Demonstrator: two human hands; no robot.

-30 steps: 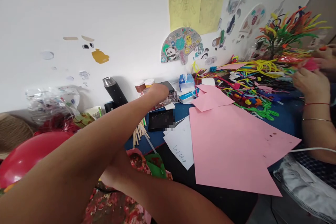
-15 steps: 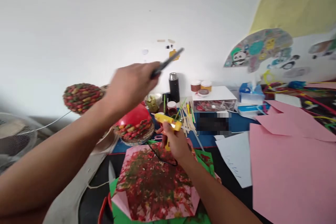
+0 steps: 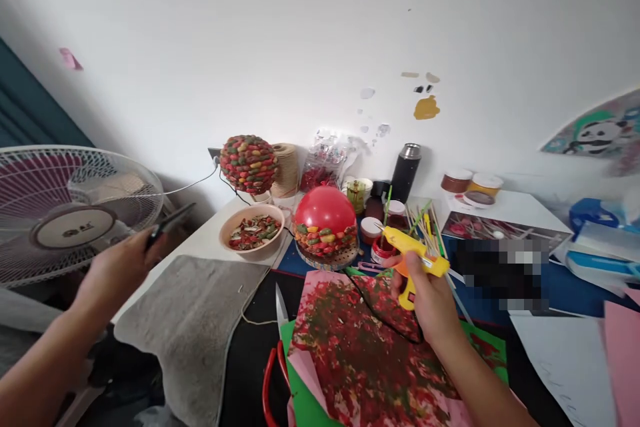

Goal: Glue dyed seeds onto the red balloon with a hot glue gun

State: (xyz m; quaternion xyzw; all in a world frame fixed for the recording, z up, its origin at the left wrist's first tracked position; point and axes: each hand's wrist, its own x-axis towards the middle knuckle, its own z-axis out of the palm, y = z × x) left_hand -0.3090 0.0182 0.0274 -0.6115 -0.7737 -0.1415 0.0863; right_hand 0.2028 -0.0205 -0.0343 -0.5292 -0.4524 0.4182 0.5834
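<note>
My left hand (image 3: 114,268) is closed around dark tweezers (image 3: 173,219), held out at the left in front of the white fan. My right hand (image 3: 431,300) grips a yellow hot glue gun (image 3: 413,250), its nozzle pointing left near the balloon. The red balloon (image 3: 326,209) sits on a round perforated stand, its lower part ringed with painted shells (image 3: 327,241) in red, green and yellow. A bowl (image 3: 223,235) of similar painted shells stands to its left. Below the glue gun lies paint-smeared pink paper (image 3: 360,353), crossed by the gun's black cord.
Behind the bowl are a shell-covered ball (image 3: 249,163) and a twine spool (image 3: 287,170). The fan (image 3: 75,213) stands left, beside a grey cloth (image 3: 193,327). Red-handled scissors (image 3: 270,380) lie in front. Paint jars, sticks and a black thermos (image 3: 406,173) stand behind the glue gun.
The view has turned left, bringing the fan and shell bowl into sight. My left hand has swung down and left with the tweezers. My right hand still holds the glue gun.
</note>
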